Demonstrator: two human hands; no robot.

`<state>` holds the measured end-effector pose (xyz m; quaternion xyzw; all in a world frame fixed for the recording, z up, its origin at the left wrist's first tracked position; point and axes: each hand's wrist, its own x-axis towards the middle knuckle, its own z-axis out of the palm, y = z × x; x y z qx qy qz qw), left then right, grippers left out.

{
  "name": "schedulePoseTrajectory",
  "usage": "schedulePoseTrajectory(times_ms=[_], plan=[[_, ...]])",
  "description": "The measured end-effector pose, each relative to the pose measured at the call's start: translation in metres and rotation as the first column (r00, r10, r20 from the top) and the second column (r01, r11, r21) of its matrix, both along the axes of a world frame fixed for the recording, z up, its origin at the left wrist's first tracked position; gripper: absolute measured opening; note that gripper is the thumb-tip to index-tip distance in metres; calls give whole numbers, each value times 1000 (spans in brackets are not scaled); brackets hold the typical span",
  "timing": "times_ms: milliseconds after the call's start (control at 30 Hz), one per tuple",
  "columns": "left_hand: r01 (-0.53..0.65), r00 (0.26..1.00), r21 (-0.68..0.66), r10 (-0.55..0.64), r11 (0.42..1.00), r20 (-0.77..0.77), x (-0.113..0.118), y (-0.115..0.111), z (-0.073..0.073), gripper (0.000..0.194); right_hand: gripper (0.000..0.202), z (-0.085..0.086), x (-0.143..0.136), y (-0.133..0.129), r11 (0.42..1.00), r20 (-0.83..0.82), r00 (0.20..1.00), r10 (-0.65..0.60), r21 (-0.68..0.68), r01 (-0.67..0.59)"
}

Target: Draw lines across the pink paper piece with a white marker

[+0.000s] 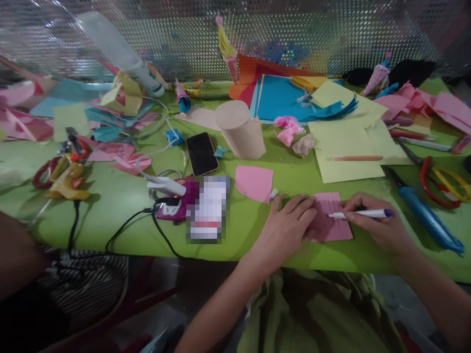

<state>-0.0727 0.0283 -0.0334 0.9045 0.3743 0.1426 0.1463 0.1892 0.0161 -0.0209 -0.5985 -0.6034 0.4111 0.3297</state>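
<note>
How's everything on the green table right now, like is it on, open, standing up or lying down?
Left hand: spread on the lined pink paper, which lies flat
Right hand: closed around the marker
Marker: uncapped at the tip
Front phone: screen lit, but blurred
Black phone: screen dark
Paper roll: standing
White bottle: leaning
Blue cutter: lying down
</note>
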Motion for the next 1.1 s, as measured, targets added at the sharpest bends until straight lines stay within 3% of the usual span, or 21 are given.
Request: schedulePoseTrajectory(times_ms=[333,733,867,1000,1100], plan=[[-4,1000,5,4,1000,1,0,0,1,33,22,5,-1,-11,989,-85,990,110,-86,-117],[-7,1000,-7,7,1000,-6,0,0,1,37,26,7,-2,-14,973,-126,970,209,-77,-220],[-3,1000,-13,3,1000,-8,0,0,2,37,25,4,0,-14,982,-148,975,163,-73,-175],[2,1000,-9,-2,1000,-19,-1,-1,2,33,19,1,0,-5,999,-144,989,-33,4,34],[-4,1000,12,4,1000,-22,-1,-1,1,28,25,1,-4,6,995,-43,994,-101,6,101]])
